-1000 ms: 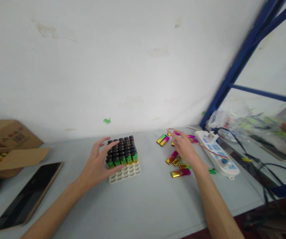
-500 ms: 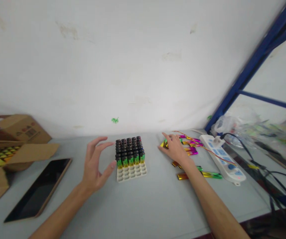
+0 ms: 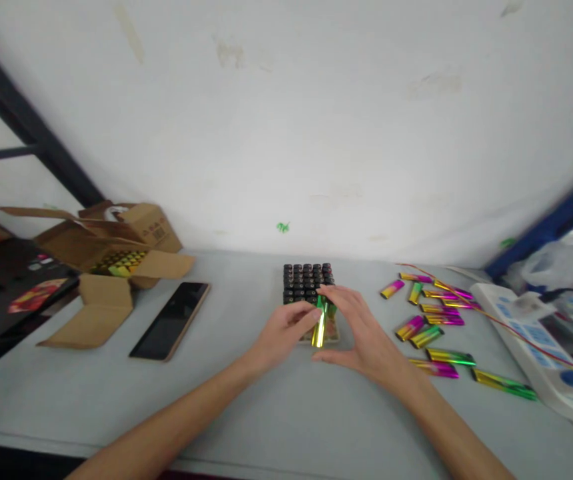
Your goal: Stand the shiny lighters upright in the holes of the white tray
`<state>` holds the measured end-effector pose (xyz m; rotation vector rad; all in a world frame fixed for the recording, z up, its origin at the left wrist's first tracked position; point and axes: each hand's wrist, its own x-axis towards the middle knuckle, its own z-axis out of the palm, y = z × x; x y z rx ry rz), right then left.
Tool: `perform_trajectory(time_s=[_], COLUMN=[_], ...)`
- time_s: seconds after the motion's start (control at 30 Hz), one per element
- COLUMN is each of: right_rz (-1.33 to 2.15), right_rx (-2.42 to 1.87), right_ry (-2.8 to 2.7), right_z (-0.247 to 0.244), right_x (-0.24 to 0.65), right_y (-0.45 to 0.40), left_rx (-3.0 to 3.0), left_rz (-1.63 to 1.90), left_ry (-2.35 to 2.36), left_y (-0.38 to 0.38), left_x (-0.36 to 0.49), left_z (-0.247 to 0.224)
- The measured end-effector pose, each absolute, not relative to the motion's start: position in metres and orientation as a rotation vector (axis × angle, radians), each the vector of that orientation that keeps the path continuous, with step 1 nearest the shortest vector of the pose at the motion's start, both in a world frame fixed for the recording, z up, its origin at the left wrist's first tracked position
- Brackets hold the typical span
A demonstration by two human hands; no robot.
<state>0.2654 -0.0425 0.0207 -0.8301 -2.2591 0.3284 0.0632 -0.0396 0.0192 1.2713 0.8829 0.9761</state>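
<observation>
Left hand (image 3: 277,333): thumb and fingertips pinching shiny tube (image 3: 319,328) near green end, tube showing over near side of tray (image 3: 333,333). Right hand (image 3: 374,337): thumb and fingers standing apart around tube, contact unclear. Tube probably handling light, stiff, slick, maybe denting if squeezed hard; best gripping mid-sides. Finish looking mirror-like, green fading into gold. Black-capped pieces (image 3: 308,280) standing in tight rows. Rightward: loose tubes (image 3: 444,320) lying flat near plastic power strip (image 3: 509,313).

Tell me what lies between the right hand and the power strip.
In the head view, loose shiny pieces lie between the right hand and the power strip, plus a thin wire reaching the strip.
</observation>
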Motion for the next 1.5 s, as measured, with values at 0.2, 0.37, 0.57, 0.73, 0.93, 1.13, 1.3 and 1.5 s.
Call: perform_trajectory(time_s=[0.2,0.37,0.57,0.73,0.93,1.13,1.3,1.5], right_rz=[0.221,0.168,0.261,0.286,0.315,0.313,0.301,0.257], right_rx=[-0.997,-1.141,-1.146,-1.124,-1.119,-1.135,-1.141,-1.105], right_ry=[-2.149,-2.049,-2.08,-2.1,-2.117,-2.114,-2.124,-2.138], right_z=[0.02,0.016,0.014,0.012,0.01,0.013,0.012,0.011], right_x=[0.288,0.3,0.294,0.292,0.293,0.294,0.293,0.292], right_y=[-0.039,-0.034,-0.035,-0.036,-0.035,-0.035,-0.035,-0.033], left_rx=[1.167,1.097,0.915,0.9,0.97,1.085,1.091,1.106], left_rz=[0.955,0.898,0.752,0.756,0.764,0.864,0.889,0.88], left_ry=[0.656,0.673,0.763,0.796,0.897,1.059,1.082,1.02], left_y=[-0.043,-0.042,-0.04,-0.038,-0.04,-0.04,-0.04,-0.043], left_x=[0.062,0.061,0.059,0.057,0.059,0.064,0.064,0.057], left_z=[0.02,0.016,0.021,0.024,0.023,0.015,0.01,0.023])
